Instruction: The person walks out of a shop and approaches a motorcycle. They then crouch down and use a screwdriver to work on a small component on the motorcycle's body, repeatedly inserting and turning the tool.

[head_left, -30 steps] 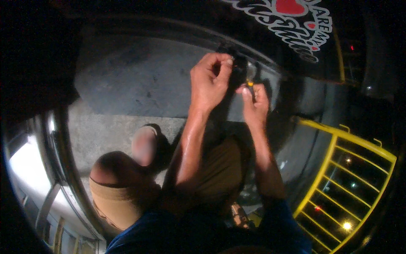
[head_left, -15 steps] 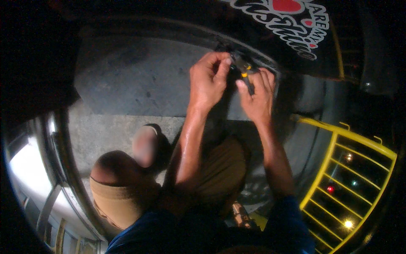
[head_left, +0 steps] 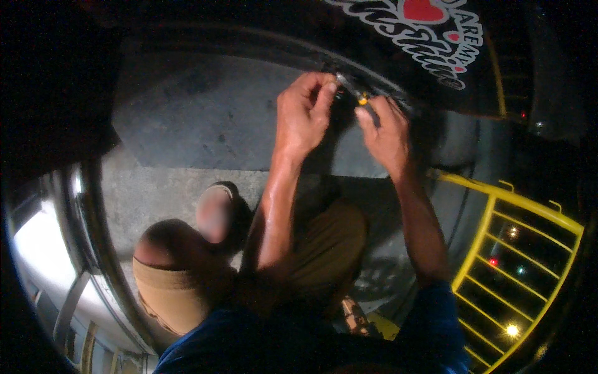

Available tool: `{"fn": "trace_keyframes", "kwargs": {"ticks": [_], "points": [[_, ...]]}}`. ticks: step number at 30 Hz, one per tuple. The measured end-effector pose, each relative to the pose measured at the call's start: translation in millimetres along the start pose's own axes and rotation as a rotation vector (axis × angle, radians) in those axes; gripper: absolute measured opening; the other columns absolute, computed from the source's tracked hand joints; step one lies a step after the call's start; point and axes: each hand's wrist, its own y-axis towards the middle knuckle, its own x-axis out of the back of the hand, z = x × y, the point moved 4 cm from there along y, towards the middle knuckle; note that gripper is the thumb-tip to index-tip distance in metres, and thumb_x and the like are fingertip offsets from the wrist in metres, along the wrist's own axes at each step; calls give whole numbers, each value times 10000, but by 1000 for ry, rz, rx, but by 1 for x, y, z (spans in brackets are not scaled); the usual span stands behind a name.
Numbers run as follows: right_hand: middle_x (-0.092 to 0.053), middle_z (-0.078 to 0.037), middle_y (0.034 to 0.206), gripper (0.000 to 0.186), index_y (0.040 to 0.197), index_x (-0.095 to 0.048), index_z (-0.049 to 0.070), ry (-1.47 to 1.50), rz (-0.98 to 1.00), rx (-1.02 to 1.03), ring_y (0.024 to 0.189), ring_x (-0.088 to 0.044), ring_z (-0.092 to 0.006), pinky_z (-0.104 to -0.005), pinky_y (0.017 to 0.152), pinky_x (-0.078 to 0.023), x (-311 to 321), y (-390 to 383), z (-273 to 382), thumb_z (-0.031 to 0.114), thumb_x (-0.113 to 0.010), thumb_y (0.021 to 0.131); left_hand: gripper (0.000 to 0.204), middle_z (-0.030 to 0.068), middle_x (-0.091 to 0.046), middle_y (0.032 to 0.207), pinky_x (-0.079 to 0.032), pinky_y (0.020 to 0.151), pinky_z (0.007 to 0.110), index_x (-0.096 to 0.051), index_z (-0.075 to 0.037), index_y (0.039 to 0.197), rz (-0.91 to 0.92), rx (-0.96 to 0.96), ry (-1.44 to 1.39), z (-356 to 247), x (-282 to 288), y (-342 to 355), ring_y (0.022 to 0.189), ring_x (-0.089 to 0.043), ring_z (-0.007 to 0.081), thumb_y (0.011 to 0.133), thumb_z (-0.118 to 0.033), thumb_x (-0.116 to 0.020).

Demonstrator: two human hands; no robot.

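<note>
My left hand is raised near the lower edge of a black panel, thumb and forefinger pinched on something small that I cannot make out. Tiny thin strands, like wire, show just below those fingertips. My right hand grips pliers with black-and-yellow handles, their metal jaws reaching up-left to my left fingertips. What the jaws touch is too small to tell. A dark grey sheet-like surface lies below and left of both hands.
Pale concrete floor lies under my knees and sandalled foot. A yellow barred railing stands at the right. A heart sticker is on the black panel. A bright opening with metal frames is at the lower left.
My right hand has moved up and right, swinging the pliers from upright to slanting toward my left fingertips. My left hand has shifted slightly up and left, still pinched.
</note>
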Motion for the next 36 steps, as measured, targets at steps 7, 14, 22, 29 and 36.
{"fn": "trace_keyframes", "kwargs": {"ticks": [7,14,22,29,36], "points": [[-605,-128,847,202,868,-567,59,-74,-35,-112,880,-564,-351,-447,757,-450,8,-10,9,223,-684,865,170,97,-678,778,-480,649,277,-699,5,983,-103,46,-162,9,-7,-1,681,-592,119,883,-130,-673],[-589,-148,931,178,911,-568,37,-204,-29,0,973,-519,-356,-449,857,-419,6,-20,17,159,-683,849,175,92,-681,764,-483,650,271,-700,12,980,-94,43,-175,10,-12,-3,684,-598,108,885,-133,-672],[-574,-139,921,146,949,-574,35,-169,15,-40,940,-510,-359,-448,829,-424,-3,-22,2,136,-642,868,159,70,-675,809,-478,666,261,-685,21,993,-77,30,-196,12,-13,-4,718,-590,99,908,-108,-650],[-588,-161,964,165,993,-572,27,-128,20,-5,963,-524,-380,-451,839,-428,-2,-18,-2,127,-630,876,155,79,-660,785,-473,649,266,-684,21,983,-76,7,-161,14,-10,-2,691,-578,108,908,-109,-645],[-573,-164,830,171,875,-543,35,-138,2,-9,812,-527,-383,-453,728,-436,4,-16,4,167,-652,882,148,5,-648,836,-449,674,224,-673,37,987,-33,30,-83,5,-9,-4,748,-549,68,933,-98,-641]]}}
